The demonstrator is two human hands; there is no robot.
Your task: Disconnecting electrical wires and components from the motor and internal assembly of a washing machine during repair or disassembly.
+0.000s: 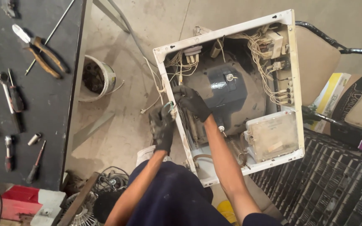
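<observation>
An open white appliance cabinet (295,79) stands on the concrete floor, showing a dark round tub (227,90), bundles of pale wires (265,71) and a beige control box (273,136). My left hand (163,125), in a black glove, grips the cabinet's left frame edge from outside, next to a small wire connector. My right hand (192,101), also in a black glove, reaches inside the cabinet just past that edge, fingers closed around wires or a small part I cannot make out. A coil spring (236,150) hangs near the lower inner wall.
A dark workbench (47,104) at left carries pliers (42,52), screwdrivers (13,94) and a socket. A bucket (99,77) sits beside it. Fan parts and a red box (19,201) lie lower left. A black grille (336,184) and cardboard boxes (336,96) are at right.
</observation>
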